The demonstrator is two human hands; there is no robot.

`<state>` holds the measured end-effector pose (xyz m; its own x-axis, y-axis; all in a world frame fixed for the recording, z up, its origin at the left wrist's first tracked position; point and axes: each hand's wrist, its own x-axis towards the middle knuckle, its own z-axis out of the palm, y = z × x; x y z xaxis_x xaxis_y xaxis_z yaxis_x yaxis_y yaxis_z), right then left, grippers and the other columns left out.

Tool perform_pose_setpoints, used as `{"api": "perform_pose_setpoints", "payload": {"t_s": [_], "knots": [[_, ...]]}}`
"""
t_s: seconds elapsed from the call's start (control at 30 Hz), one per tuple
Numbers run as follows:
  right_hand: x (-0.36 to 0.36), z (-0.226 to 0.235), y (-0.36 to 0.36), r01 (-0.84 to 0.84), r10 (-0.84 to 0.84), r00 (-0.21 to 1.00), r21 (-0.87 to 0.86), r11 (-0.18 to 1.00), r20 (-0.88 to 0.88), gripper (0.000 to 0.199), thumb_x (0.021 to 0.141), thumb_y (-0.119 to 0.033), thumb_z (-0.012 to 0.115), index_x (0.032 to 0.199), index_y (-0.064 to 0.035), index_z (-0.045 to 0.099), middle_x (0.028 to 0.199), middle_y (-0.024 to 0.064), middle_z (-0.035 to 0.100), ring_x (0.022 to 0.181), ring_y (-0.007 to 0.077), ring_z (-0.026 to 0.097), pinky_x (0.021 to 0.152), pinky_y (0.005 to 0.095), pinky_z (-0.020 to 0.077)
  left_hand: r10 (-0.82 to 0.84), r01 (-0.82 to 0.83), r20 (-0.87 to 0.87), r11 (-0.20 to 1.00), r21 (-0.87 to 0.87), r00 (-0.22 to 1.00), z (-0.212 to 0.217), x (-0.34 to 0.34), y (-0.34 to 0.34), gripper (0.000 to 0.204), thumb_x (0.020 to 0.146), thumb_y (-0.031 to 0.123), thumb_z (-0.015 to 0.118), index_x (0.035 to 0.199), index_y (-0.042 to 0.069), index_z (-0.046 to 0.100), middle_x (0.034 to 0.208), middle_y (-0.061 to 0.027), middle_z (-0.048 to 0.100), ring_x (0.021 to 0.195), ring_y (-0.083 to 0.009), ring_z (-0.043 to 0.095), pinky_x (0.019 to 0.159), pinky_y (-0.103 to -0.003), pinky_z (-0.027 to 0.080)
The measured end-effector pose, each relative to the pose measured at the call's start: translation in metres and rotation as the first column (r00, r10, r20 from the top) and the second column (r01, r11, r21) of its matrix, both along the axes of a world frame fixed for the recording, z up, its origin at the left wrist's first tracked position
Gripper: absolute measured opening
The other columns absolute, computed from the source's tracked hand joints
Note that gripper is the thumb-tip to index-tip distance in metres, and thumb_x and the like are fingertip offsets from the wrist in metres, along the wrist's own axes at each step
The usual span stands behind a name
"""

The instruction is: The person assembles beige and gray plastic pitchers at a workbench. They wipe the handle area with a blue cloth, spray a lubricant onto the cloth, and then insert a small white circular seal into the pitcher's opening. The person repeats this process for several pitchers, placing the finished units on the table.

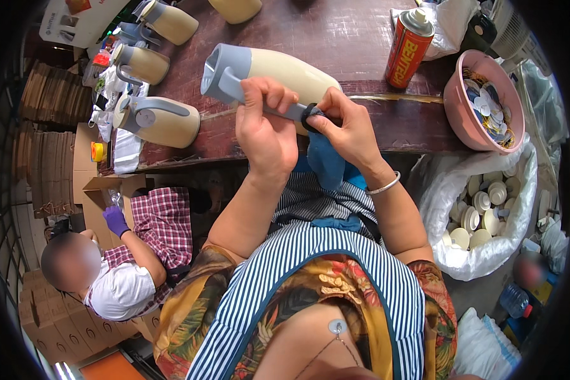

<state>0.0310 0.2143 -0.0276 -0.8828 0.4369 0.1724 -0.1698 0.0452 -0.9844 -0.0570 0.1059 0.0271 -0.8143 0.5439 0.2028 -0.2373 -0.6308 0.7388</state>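
Note:
A cream vacuum jug (294, 68) with a grey spout collar lies tilted on its side over the table edge, its spout to the left. Its grey handle (290, 109) runs along the side facing me. My left hand (265, 130) is closed, thumb and fingers pinching around that handle. Fingers pressed together, my right hand (353, 125) grips a blue cloth (326, 161) that hangs below the handle's lower end. A black band (308, 118) sits around the handle beside my right fingertips; its kind is unclear.
More cream jugs (161, 120) stand or lie at the table's left. A red spray can (410, 47) and a pink basin (456, 95) of small discs are on the right. Below is a white sack (437, 221) of round caps. A co-worker's purple-gloved hand (115, 220) reaches into a carton at lower left.

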Motion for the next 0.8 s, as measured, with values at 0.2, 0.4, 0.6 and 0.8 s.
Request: {"api": "perform_pose_setpoints", "payload": {"t_s": [0.2,0.4,0.6,0.8], "knots": [[-0.001,-0.01,-0.005,0.046,-0.053,0.994,-0.085,0.995,-0.092,0.016,0.087,-0.004,0.068,0.089,0.0019,0.052,0.074,0.0111,0.066,0.072,0.0116,0.065,0.067,0.0286,0.0518,-0.023,0.023,-0.001,1.0,-0.005,1.0,0.001,0.002,0.002,0.038,0.105,0.04,0.044,0.081,0.01,0.041,0.077,-0.0002,0.035,0.072,-0.0144,0.031,0.073,-0.031,0.035],[-0.004,-0.004,-0.013,0.091,-0.092,0.988,-0.01,0.996,-0.121,0.014,0.088,-0.003,0.066,0.09,0.0016,0.053,0.075,0.01,0.066,0.072,0.0082,0.062,0.065,0.0263,0.0507,-0.026,0.026,0.035,1.0,-0.011,0.999,0.005,-0.008,-0.001,0.038,0.105,0.04,0.042,0.081,0.01,0.041,0.076,0.0002,0.034,0.071,-0.0145,0.032,0.074,-0.032,0.036],[-0.005,0.002,-0.015,0.058,-0.057,0.998,-0.022,0.998,0.031,0.014,0.09,-0.003,0.064,0.1,-0.0002,0.054,0.083,0.0056,0.066,0.079,0.0058,0.06,0.071,0.0231,0.0487,-0.012,0.012,0.062,1.0,0.0,0.998,0.006,-0.011,-0.005,0.039,0.106,0.041,0.04,0.081,0.01,0.043,0.076,0.0,0.035,0.07,-0.0143,0.034,0.075,-0.033,0.038],[-0.01,-0.011,-0.024,0.064,-0.12,0.976,-0.288,0.955,-0.18,0.014,0.089,-0.005,0.066,0.091,0.0005,0.054,0.071,0.007,0.065,0.068,0.0051,0.058,0.061,0.0242,0.0478,-0.003,0.004,0.068,1.0,-0.014,0.998,0.01,-0.01,-0.003,0.041,0.105,0.042,0.04,0.079,0.01,0.042,0.074,0.0002,0.035,0.069,-0.0142,0.033,0.074,-0.033,0.039]]}}
